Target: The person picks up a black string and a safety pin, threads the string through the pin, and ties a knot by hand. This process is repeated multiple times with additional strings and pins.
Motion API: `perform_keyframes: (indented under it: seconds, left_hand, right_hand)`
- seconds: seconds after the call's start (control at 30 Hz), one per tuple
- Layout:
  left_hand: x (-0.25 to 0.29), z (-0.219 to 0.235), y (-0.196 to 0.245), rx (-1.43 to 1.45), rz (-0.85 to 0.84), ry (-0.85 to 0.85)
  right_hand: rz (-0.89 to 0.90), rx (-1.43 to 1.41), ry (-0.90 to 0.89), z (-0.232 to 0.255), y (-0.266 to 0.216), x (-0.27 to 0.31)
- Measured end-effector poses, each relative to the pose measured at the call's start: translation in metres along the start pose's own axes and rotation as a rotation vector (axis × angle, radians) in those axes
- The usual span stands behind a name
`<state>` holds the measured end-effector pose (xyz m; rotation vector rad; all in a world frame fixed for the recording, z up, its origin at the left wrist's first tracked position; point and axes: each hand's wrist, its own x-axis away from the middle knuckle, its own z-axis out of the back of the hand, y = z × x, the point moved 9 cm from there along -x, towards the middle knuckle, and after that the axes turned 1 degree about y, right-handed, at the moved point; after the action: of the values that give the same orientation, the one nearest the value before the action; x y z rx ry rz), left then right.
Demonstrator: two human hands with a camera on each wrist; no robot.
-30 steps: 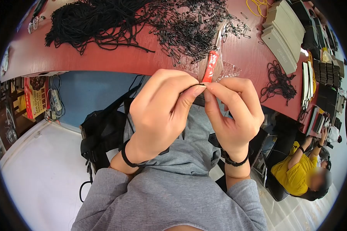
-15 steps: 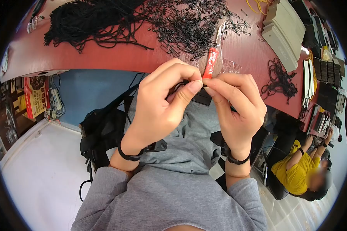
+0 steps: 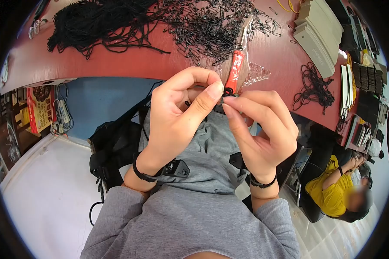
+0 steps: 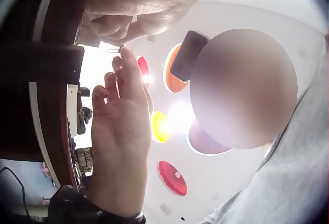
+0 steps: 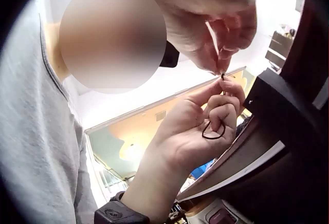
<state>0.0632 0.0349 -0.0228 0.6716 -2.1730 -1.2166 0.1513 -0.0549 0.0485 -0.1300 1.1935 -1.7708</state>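
Note:
In the head view both hands meet just in front of the table's near edge. My left hand (image 3: 173, 116) pinches a thin black cord (image 3: 228, 91) between thumb and forefinger; a small loop of it shows at the fingertips. My right hand (image 3: 266, 129) has its thumb and forefinger together at the same cord, just below that loop. From the right wrist, a larger loop of the black cord (image 5: 213, 138) hangs across the left palm. Seen from the left wrist, a small thin looped piece (image 4: 112, 50) shows between the hands, its kind too blurred to name.
Black cords (image 3: 99, 26) lie heaped on the red table (image 3: 129, 67), beside a pile of black safety pins (image 3: 203, 34). A red-wrapped packet (image 3: 235, 69) lies behind the hands. Rightward are tangled cords (image 3: 313, 90), grey stacked pieces (image 3: 317, 39) and a person in yellow (image 3: 326, 190).
The hands have lowered slightly and my left fingertips have shifted a little left. A small black cord loop now shows between the fingertips, where earlier it was mostly covered.

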Motion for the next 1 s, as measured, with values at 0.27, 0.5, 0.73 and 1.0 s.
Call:
perform_keyframes:
  seconds: [0.27, 0.5, 0.73, 1.0]
  left_hand:
    - [0.002, -0.001, 0.001, 0.041, 0.015, -0.021]
    - [0.0, 0.0, 0.009, -0.151, -0.119, 0.0]
    - [0.003, -0.005, 0.017, -0.224, -0.12, -0.02]
    - [0.0, 0.0, 0.02, -0.256, -0.18, -0.032]
  right_hand:
    - [-0.091, -0.161, -0.008, -0.003, 0.014, -0.001]
    - [-0.156, -0.234, -0.049, -0.006, 0.015, -0.004]
    - [-0.034, -0.044, -0.061, -0.001, 0.006, -0.005]
    - [-0.121, -0.145, -0.003, 0.008, 0.018, -0.004]
